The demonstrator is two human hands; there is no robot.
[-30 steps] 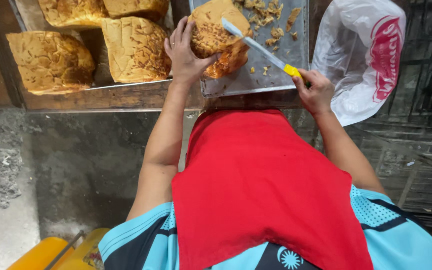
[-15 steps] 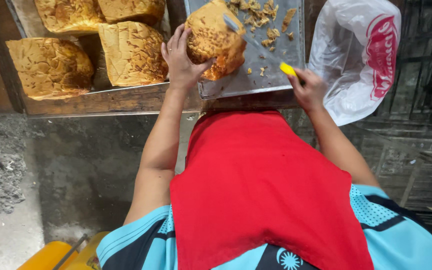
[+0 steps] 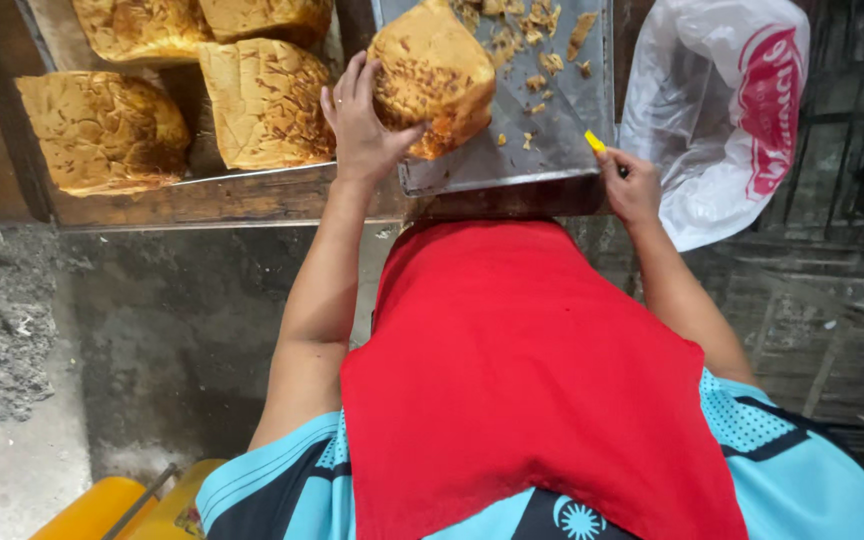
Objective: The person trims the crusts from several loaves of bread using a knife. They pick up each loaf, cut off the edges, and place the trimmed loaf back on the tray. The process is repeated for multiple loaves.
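Observation:
My left hand [image 3: 360, 120] grips a browned loaf of bread [image 3: 437, 72], holding it tilted over the near edge of a grey metal tray [image 3: 562, 140]. My right hand [image 3: 630, 186] holds a knife with a yellow handle [image 3: 595, 141]; its blade lies flat over the tray and is hard to make out. Bread crumbs and crust scraps [image 3: 527, 40] lie scattered on the tray behind the loaf. A red cloth [image 3: 522, 380] hangs down my front, over a light blue shirt.
Three more loaves [image 3: 262, 100] sit on another tray on a wooden bench [image 3: 202, 200] to the left. A white plastic bag with red print [image 3: 732, 110] hangs at the right. A yellow container [image 3: 117, 505] stands on the concrete floor at lower left.
My right hand has drawn the knife back from the loaf toward the tray's near right edge. My left hand still holds the loaf, now turned a little more upright.

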